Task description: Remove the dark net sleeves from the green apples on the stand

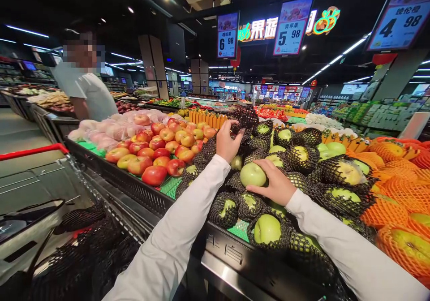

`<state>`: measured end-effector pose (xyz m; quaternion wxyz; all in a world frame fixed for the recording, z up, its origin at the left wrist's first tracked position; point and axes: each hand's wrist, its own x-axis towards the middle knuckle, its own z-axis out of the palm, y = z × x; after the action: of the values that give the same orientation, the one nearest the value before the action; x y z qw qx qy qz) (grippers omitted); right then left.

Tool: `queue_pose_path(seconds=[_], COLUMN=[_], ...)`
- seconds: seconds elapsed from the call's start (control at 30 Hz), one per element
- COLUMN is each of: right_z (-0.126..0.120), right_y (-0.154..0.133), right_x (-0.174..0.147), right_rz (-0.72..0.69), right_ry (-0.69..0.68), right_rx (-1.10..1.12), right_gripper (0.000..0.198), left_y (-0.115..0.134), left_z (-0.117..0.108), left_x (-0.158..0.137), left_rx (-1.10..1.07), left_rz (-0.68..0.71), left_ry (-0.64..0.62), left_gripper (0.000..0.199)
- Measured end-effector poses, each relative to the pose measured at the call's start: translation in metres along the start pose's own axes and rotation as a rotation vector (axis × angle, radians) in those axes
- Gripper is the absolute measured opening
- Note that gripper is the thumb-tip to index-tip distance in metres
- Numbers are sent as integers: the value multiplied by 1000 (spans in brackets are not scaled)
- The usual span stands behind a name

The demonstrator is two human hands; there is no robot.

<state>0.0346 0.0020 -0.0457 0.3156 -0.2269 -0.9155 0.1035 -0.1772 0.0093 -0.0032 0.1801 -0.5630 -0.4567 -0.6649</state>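
Note:
My right hand [277, 182] is closed around a bare green apple [252, 174], thumb below and fingers on its right side. Further up and to the left, my left hand [229, 140] curls its thumb and fingers at a black foam net [247, 116], which rises above the fruit. Part of its grip is hidden behind the fingers. Around both hands lie several green apples in black nets, such as a netted apple [268, 229] near the front edge and another netted apple [302, 155] to the right.
Red and yellow apples [155, 175] fill the left part of the display, with bagged fruit [117, 128] behind. Orange-netted fruit [408, 242] lies at right. A black ledge [228, 251] runs in front. A shopping cart [33, 151] and a person [90, 92] are at left.

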Motion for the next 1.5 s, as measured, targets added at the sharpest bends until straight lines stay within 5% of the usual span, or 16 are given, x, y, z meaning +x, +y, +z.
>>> queue_pose_path(seconds=[0.23, 0.33, 0.47, 0.63, 0.8, 1.0, 1.2, 1.43, 1.5], right_z=[1, 2, 3, 1, -4, -8, -13, -14, -14], right_y=[4, 2, -1, -3, -5, -5, -13, -16, -17], right_x=[-1, -2, -2, 4, 7, 5, 5, 4, 4], right_rz=[8, 50, 123, 260, 374, 327, 216, 246, 265], right_ry=[-19, -45, -43, 63, 301, 311, 402, 450, 399], right_rx=[-19, -11, 69, 403, 903, 785, 676, 859, 935], right_gripper=[74, 79, 82, 72, 62, 51, 46, 47, 51], left_y=[5, 9, 16, 28, 35, 33, 29, 26, 28], left_z=[-5, -8, -4, -3, -5, -3, 0, -5, -9], left_x=[1, 1, -2, -6, -9, -10, -9, -5, -3], left_rx=[-20, -116, -544, -957, -1021, -893, -790, -934, -869], left_rz=[169, 131, -203, -607, -618, -570, -534, -763, -782], left_ry=[183, 186, -65, -546, -888, -1023, -986, -500, -461], left_gripper=[19, 27, 32, 43, 46, 48, 47, 32, 26])
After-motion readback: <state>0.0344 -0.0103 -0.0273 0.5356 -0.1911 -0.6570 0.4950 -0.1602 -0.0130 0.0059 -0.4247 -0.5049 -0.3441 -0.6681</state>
